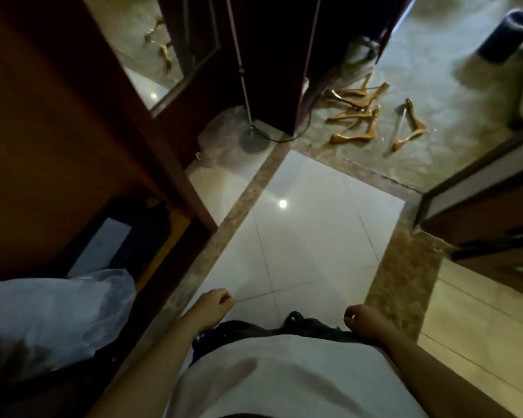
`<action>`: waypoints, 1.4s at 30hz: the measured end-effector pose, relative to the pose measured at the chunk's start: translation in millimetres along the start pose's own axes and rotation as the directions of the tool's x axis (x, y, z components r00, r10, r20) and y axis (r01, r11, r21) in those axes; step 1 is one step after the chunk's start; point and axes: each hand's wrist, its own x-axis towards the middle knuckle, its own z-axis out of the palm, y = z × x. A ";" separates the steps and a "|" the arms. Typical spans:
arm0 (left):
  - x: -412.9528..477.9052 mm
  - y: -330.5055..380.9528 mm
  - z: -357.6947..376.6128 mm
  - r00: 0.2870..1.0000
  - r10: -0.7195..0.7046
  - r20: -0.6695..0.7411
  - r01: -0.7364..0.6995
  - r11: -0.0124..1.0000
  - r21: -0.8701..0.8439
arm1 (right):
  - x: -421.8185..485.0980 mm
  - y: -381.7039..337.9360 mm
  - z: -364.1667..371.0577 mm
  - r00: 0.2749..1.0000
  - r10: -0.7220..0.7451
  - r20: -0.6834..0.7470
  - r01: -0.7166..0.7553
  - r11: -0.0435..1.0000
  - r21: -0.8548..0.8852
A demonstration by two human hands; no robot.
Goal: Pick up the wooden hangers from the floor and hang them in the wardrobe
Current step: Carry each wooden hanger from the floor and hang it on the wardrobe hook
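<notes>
both hands are empty, loosely curled: left hand (216, 303), right hand (361, 319); hangers (357, 113) lie scattered on the far floor (308, 236) beside the wardrobe (272, 55)

Wooden hangers (357, 113) on floor, wardrobe (52, 122) at left.

The hangers are light-brown wood with metal hooks. A loose cluster lies flat and overlapping on the marbled floor section at upper right. One separate hanger (408, 125) lies flat just right of the cluster. The wardrobe is dark reddish-brown wood with a mirrored door panel.
</notes>
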 end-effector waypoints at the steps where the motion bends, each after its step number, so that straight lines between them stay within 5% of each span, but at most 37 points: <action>1: 5.9 10.9 15.2 0.999 -0.009 0.030 0.010 1.000 -0.010 | 1.7 17.8 -1.4 1.000 0.017 -0.004 -0.016 0.998 0.054; 9: 56.5 103.4 47.7 0.988 0.032 0.154 -0.047 0.994 0.096 | 10.2 122.7 10.4 0.981 0.183 -0.069 -0.143 0.912 0.385; 15: 108.1 159.7 40.4 0.983 0.037 0.181 -0.074 0.977 0.201 | 32.4 149.7 1.9 0.972 0.229 0.045 -0.221 0.839 0.496; 27: 259.3 318.2 -40.1 0.960 0.112 0.257 -0.185 0.943 0.278 | 120.8 150.3 -213.3 0.977 0.199 -0.079 -0.108 0.778 0.619; 34: 337.7 426.2 -97.7 0.949 0.147 0.278 -0.255 0.877 0.407 | 174.7 154.6 -340.9 0.942 0.271 -0.196 -0.026 0.644 0.764; 42: 402.5 578.5 -122.7 0.923 0.209 0.325 -0.285 0.935 0.209 | 215.8 214.1 -380.5 0.945 0.326 -0.019 -0.209 0.651 0.730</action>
